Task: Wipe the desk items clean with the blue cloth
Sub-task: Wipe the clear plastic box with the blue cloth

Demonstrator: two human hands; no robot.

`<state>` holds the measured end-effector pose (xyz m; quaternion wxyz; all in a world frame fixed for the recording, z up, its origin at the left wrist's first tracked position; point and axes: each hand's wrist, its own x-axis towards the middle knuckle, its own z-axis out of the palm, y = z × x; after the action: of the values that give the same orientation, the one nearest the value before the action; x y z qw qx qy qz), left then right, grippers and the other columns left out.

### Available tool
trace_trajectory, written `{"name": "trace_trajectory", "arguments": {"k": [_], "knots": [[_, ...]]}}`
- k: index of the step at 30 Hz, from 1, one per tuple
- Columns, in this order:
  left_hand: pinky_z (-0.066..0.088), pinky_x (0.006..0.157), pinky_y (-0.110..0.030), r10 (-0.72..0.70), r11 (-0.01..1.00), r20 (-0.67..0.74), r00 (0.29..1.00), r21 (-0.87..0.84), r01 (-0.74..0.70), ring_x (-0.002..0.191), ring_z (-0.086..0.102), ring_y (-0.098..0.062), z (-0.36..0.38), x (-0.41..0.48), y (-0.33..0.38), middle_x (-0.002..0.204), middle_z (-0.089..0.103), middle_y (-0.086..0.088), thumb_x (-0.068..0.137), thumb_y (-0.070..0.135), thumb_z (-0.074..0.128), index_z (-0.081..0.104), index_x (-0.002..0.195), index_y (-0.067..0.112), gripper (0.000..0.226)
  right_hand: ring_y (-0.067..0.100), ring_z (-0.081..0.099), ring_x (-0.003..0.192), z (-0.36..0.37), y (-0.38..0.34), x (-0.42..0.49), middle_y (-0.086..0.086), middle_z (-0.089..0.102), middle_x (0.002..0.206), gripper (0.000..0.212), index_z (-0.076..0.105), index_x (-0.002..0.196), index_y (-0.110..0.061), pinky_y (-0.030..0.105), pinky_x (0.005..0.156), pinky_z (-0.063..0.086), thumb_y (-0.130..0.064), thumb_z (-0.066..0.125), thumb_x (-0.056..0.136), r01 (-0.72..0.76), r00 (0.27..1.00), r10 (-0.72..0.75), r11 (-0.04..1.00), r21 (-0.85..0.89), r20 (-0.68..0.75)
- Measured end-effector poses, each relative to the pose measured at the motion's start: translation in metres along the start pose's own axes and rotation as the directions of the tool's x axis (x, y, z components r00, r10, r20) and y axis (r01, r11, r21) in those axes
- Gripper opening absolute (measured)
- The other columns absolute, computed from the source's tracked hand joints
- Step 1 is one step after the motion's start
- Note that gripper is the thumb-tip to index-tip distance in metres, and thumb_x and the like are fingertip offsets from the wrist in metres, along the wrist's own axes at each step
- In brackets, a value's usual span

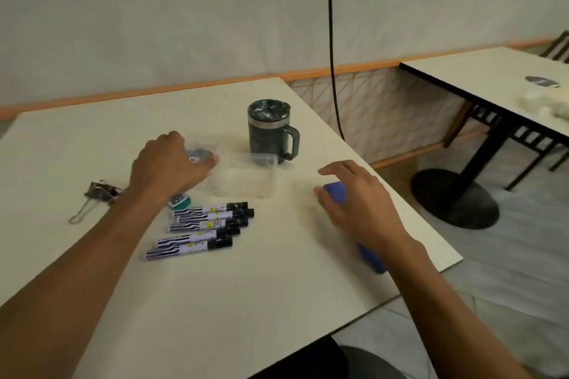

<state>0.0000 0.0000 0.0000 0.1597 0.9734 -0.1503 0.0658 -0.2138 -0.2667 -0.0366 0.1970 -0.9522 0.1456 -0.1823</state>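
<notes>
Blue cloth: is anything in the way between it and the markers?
No. Only bare table lies between the blue cloth, under the right hand, and the markers. The clear container sits farther back, off that path. The left hand holds a small round thing beside it.

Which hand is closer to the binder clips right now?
Left. The left hand has its wrist right beside the binder clips; the right hand holds the blue cloth far across the table, beyond the markers.
</notes>
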Motion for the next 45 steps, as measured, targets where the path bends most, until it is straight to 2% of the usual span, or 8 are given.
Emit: {"name": "trace_trajectory", "arguments": {"k": [7,11,16,19,22,28,37,45], "knots": [[0.053,0.084,-0.046,-0.033,0.998,-0.006,0.999,0.056,0.033,0.115,0.063,-0.042,0.012,0.010,-0.003,0.127,0.067,-0.020,0.085,0.072,0.073,0.062,0.130,0.004,0.082,0.014,0.040,0.144,0.008,0.028,-0.028,-0.012,0.048,0.155,0.048,0.057,0.143,-0.035,0.037,0.122,0.023,-0.059,0.059,0.101,-0.083,0.996,0.086,0.987,-0.137,0.020],[0.055,0.086,-0.048,-0.048,0.996,-0.008,0.999,0.074,0.049,0.117,0.061,-0.043,0.014,0.014,-0.004,0.128,0.065,-0.021,0.080,0.081,0.070,0.059,0.132,0.004,0.094,0.013,0.035,0.146,0.017,0.030,-0.034,-0.013,0.041,0.158,0.048,0.055,0.145,-0.034,0.036,0.120,0.028,-0.058,0.057,0.103,-0.121,0.992,0.123,0.989,-0.083,0.023],[0.052,0.082,-0.042,-0.082,0.995,0.047,0.995,0.062,0.079,0.113,0.064,-0.041,0.007,0.007,0.000,0.124,0.066,-0.020,0.080,0.082,0.069,0.055,0.126,0.005,0.091,0.014,0.048,0.129,0.026,0.027,-0.031,-0.005,0.056,0.144,0.027,0.062,0.134,-0.026,0.030,0.107,0.037,-0.035,0.055,0.110,-0.146,0.986,0.145,0.989,-0.008,-0.078],[0.049,0.076,-0.038,-0.066,0.998,0.034,0.997,-0.001,0.066,0.110,0.067,-0.039,-0.001,0.002,0.001,0.122,0.068,-0.018,0.080,0.074,0.076,0.055,0.126,0.004,0.086,0.002,0.053,0.109,0.032,0.018,-0.026,-0.011,0.061,0.121,0.011,0.058,0.118,-0.036,0.018,0.090,0.035,-0.029,0.052,0.112,-0.155,0.975,0.173,0.979,0.129,-0.137],[0.055,0.082,-0.039,-0.058,0.994,-0.016,0.998,-0.095,0.057,0.113,0.068,-0.036,-0.009,-0.003,-0.001,0.125,0.070,-0.016,0.076,0.070,0.081,0.052,0.136,0.004,0.094,-0.003,0.053,0.100,0.033,0.001,-0.017,-0.019,0.059,0.112,0.012,0.054,0.116,-0.042,0.017,0.084,0.037,-0.032,0.049,0.113,-0.082,0.975,0.126,0.969,0.232,-0.183],[0.052,0.102,-0.040,-0.051,0.971,-0.143,0.988,-0.238,0.016,0.130,0.059,-0.027,-0.028,-0.008,-0.021,0.140,0.065,-0.007,0.071,0.075,0.081,0.044,0.153,0.015,0.108,0.009,0.050,0.086,0.035,-0.057,0.025,-0.010,0.055,0.108,0.019,0.061,0.126,-0.020,0.030,0.078,0.041,-0.025,0.058,0.108,0.168,0.937,-0.116,0.977,0.134,-0.329],[0.059,0.094,-0.033,-0.153,0.904,-0.222,0.963,-0.425,0.046,0.108,0.063,-0.008,-0.061,-0.031,-0.086,0.133,0.061,0.017,0.065,0.080,0.083,0.043,0.149,0.042,0.100,0.000,0.050,0.091,0.068,-0.164,0.096,-0.003,0.068,0.114,0.022,0.066,0.126,-0.016,0.018,0.078,0.040,-0.026,0.064,0.107,0.461,0.858,-0.358,0.854,0.241,-0.368],[0.059,0.096,-0.033,-0.108,0.937,-0.287,0.952,-0.348,0.001,0.110,0.061,-0.002,-0.080,0.016,-0.135,0.135,0.057,0.022,0.065,0.080,0.083,0.040,0.151,0.046,0.102,0.000,0.048,0.086,0.098,-0.237,0.178,-0.006,0.067,0.111,0.029,0.067,0.124,-0.017,0.009,0.075,0.036,-0.038,0.063,0.104,0.562,0.803,-0.437,0.782,0.269,-0.406]]}}
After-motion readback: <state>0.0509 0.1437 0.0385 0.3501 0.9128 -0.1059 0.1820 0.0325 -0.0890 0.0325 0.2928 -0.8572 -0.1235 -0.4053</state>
